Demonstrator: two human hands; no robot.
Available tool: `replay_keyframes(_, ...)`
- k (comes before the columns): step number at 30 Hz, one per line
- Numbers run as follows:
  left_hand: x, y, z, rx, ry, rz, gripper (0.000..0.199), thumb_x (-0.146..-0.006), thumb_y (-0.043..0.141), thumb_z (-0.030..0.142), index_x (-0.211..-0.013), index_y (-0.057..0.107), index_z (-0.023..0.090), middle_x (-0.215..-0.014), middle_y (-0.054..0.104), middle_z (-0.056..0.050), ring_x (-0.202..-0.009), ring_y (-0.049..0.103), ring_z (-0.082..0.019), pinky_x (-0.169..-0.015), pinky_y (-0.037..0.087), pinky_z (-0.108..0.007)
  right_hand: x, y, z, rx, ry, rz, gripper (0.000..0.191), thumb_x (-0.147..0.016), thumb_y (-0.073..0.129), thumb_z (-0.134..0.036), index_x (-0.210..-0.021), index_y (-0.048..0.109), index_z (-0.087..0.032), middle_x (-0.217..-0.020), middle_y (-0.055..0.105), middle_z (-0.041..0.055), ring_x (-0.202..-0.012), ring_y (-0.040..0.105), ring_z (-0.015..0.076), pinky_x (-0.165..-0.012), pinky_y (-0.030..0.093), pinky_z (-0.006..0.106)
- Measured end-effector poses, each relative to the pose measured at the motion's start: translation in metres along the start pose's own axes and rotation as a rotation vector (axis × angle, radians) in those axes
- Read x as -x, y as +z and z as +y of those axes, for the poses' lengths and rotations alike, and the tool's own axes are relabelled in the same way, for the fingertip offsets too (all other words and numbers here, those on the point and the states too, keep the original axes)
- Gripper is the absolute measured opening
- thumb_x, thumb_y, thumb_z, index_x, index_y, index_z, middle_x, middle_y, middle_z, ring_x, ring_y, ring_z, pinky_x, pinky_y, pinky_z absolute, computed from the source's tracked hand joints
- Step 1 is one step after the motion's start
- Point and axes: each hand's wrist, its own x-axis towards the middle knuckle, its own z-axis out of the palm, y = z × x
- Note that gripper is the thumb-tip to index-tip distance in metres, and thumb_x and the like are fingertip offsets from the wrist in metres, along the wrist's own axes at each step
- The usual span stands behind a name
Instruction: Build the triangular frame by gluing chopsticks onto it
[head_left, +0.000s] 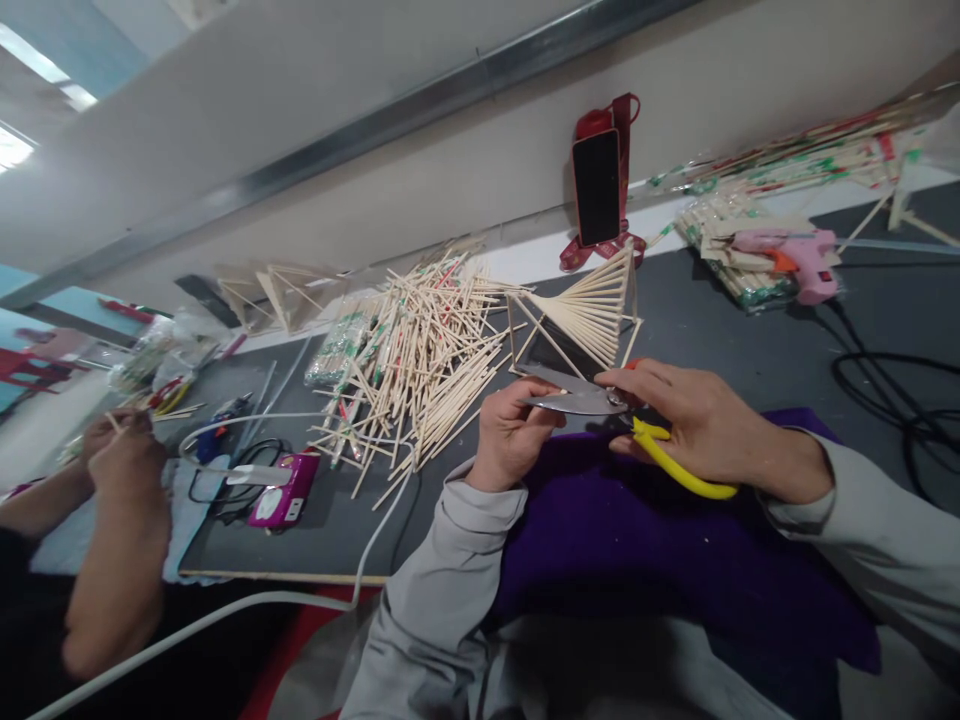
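Observation:
My right hand (686,415) is wrapped round the scissors (581,402), which have yellow and orange handles. Their blades are parted and point left, toward my other hand. My left hand (516,430) is closed near the blade tips, pinching something too small and hidden to make out. Just beyond the blades stands a fan-like structure of thin wooden sticks (592,315) on the dark table (675,335). A large loose pile of sticks (442,330) lies to its left. Purple cloth (600,520) is spread beneath my hands.
A phone (598,188) leans upright at the wall. Behind my right hand lie a pink glue gun (799,255) and bundled sticks. A magenta power socket (285,490) with a white cable (247,600) is at the left. Another person's hands (124,440) hold a stick at far left.

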Motion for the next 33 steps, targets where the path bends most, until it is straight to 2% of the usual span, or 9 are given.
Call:
replay_keyframes(9, 0.002, -0.004, 0.000, -0.033, 0.094, -0.031, 0.030, -0.090, 0.063, 0.031, -0.065, 0.066, 0.016, -0.054, 0.057, 0.000, -0.043, 0.046, -0.006, -0.045, 0.037, -0.019, 0.000, -0.001, -0.003, 0.047, 0.026, -0.037, 0.043, -0.090, 0.060, -0.031, -0.131, 0.053, -0.018, -0.098, 0.068, 0.0076, -0.081, 0.063, 0.0193, -0.067, 0.045, 0.028)
replay_keyframes(12, 0.001, -0.004, -0.001, -0.010, 0.083, -0.012, 0.021, -0.089, 0.065, 0.030, -0.074, 0.069, 0.016, -0.055, 0.058, 0.001, -0.041, 0.044, -0.005, -0.042, 0.036, -0.017, 0.000, -0.007, -0.004, 0.083, 0.044, 0.028, 0.039, -0.089, 0.061, -0.030, -0.126, 0.057, -0.019, -0.096, 0.071, 0.0057, -0.077, 0.064, 0.0175, -0.065, 0.045, 0.028)
replay_keyframes(14, 0.000, -0.003, -0.001, 0.039, 0.077, -0.002, 0.016, -0.089, 0.065, 0.031, -0.085, 0.072, 0.018, -0.059, 0.060, 0.001, -0.041, 0.045, -0.005, -0.041, 0.036, -0.016, -0.001, -0.014, 0.000, 0.079, 0.158, 0.179, 0.038, -0.088, 0.064, -0.035, -0.123, 0.059, -0.021, -0.095, 0.072, 0.0043, -0.073, 0.065, 0.0159, -0.065, 0.046, 0.027)
replay_keyframes(16, -0.001, -0.001, -0.002, 0.092, 0.059, 0.018, 0.016, -0.090, 0.065, 0.032, -0.092, 0.073, 0.018, -0.060, 0.061, 0.002, -0.041, 0.045, -0.004, -0.040, 0.036, -0.015, -0.003, -0.024, 0.012, 0.138, 0.377, 0.365, 0.045, -0.085, 0.066, -0.042, -0.124, 0.057, -0.022, -0.093, 0.072, 0.0045, -0.073, 0.065, 0.0178, -0.067, 0.048, 0.029)
replay_keyframes(18, -0.002, 0.001, -0.003, 0.130, 0.031, 0.043, 0.017, -0.089, 0.066, 0.033, -0.091, 0.073, 0.018, -0.059, 0.061, 0.002, -0.041, 0.045, -0.004, -0.040, 0.035, -0.015, -0.003, -0.032, 0.031, 0.256, 0.619, 0.437, 0.055, -0.083, 0.066, -0.046, -0.130, 0.052, -0.020, -0.097, 0.072, 0.0080, -0.079, 0.067, 0.0238, -0.070, 0.050, 0.034)
replay_keyframes(21, -0.003, 0.004, -0.002, 0.162, -0.027, 0.056, 0.020, -0.087, 0.069, 0.036, -0.089, 0.073, 0.017, -0.059, 0.061, 0.001, -0.042, 0.046, -0.004, -0.039, 0.035, -0.014, -0.003, -0.036, 0.061, 0.430, 0.859, 0.262, 0.057, -0.085, 0.061, -0.042, -0.133, 0.048, -0.014, -0.100, 0.071, 0.0169, -0.084, 0.069, 0.0328, -0.070, 0.049, 0.041)
replay_keyframes(26, -0.003, 0.011, 0.004, 0.235, -0.146, 0.054, 0.023, -0.083, 0.072, 0.039, -0.087, 0.072, 0.016, -0.060, 0.061, 0.001, -0.042, 0.046, -0.004, -0.037, 0.033, -0.013, -0.004, -0.028, 0.088, 0.525, 0.986, -0.046, 0.048, -0.087, 0.053, -0.034, -0.126, 0.050, -0.006, -0.100, 0.070, 0.0245, -0.089, 0.069, 0.0361, -0.070, 0.048, 0.040)
replay_keyframes(30, -0.009, 0.010, 0.017, 0.421, -0.208, 0.118, 0.029, -0.077, 0.077, 0.043, -0.085, 0.069, 0.017, -0.059, 0.060, 0.003, -0.041, 0.048, -0.005, -0.033, 0.031, -0.013, -0.005, -0.029, 0.086, 0.621, 0.919, -0.113, 0.043, -0.089, 0.052, -0.035, -0.118, 0.057, -0.003, -0.104, 0.068, 0.0268, -0.092, 0.068, 0.0381, -0.066, 0.046, 0.039)
replay_keyframes(33, -0.023, 0.000, 0.034, 0.603, -0.179, 0.203, 0.031, -0.072, 0.081, 0.044, -0.081, 0.067, 0.018, -0.058, 0.055, 0.005, -0.041, 0.045, -0.004, -0.031, 0.030, -0.013, -0.007, -0.036, 0.065, 0.651, 0.785, -0.018, 0.040, -0.092, 0.049, -0.036, -0.108, 0.065, -0.004, -0.105, 0.067, 0.0288, -0.092, 0.067, 0.0385, -0.065, 0.045, 0.040)
